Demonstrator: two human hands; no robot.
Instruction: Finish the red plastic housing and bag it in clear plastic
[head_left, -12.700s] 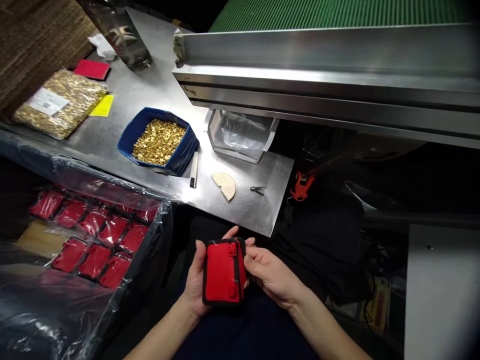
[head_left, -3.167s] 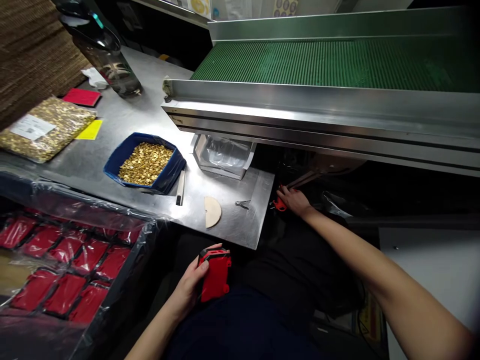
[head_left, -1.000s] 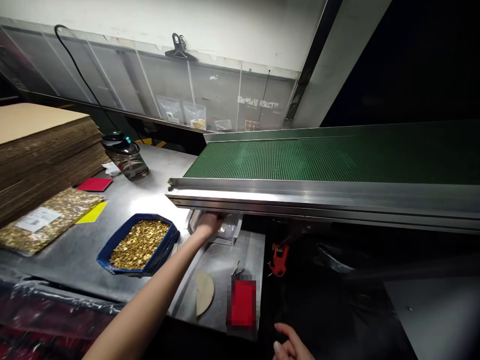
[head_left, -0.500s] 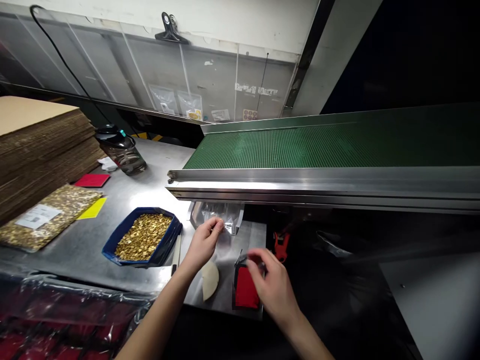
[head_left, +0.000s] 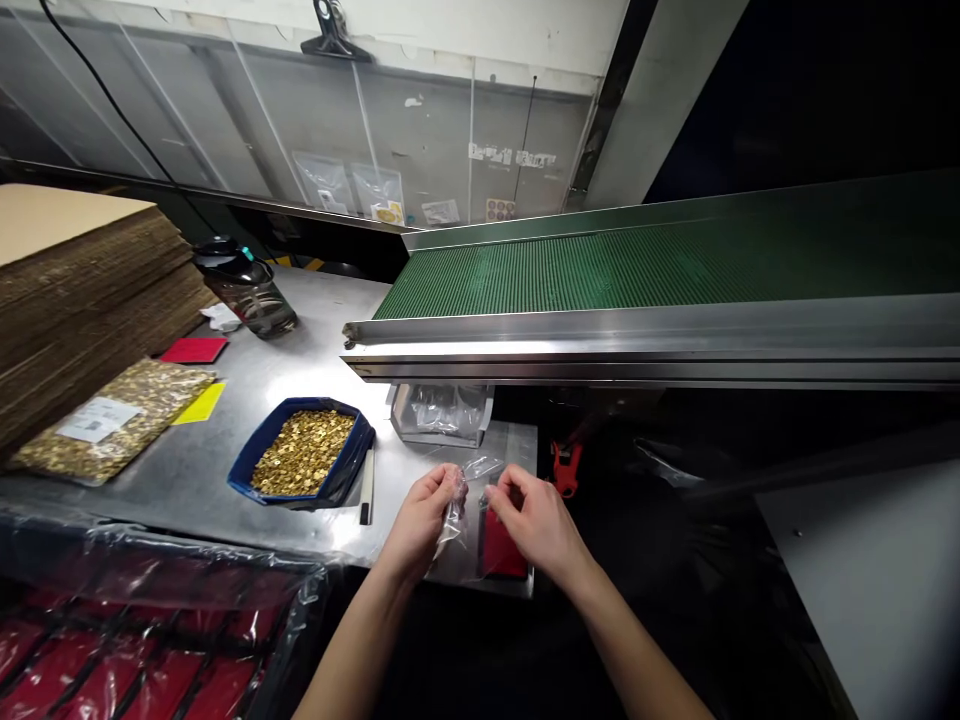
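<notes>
My left hand (head_left: 429, 515) is closed on a clear plastic bag (head_left: 454, 535), which hangs crumpled from its fingers over the table edge. Close beside it on the right, my right hand (head_left: 541, 518) has thumb and forefinger pinched together at the bag's side; whatever lies between those fingertips is too small to make out. Beneath that hand lies a flat red item with a dark edge (head_left: 501, 548), partly covered by the fingers. Just beyond both hands, a tray of clear bags (head_left: 442, 436) sits under the conveyor's front rail.
A green conveyor (head_left: 525, 280) crosses above the table. To the left stand a blue bin (head_left: 244, 470) of small gold-coloured pieces, a white-handled tool (head_left: 367, 485), a bottle (head_left: 255, 300) and stacked cardboard (head_left: 90, 290). A plastic-lined crate (head_left: 315, 590) of red items is at lower left.
My left hand has come away from the tray towards me, bringing a clear bag. My right hand has risen slightly and pinched its fingers. The pale half-round piece is now hidden.
</notes>
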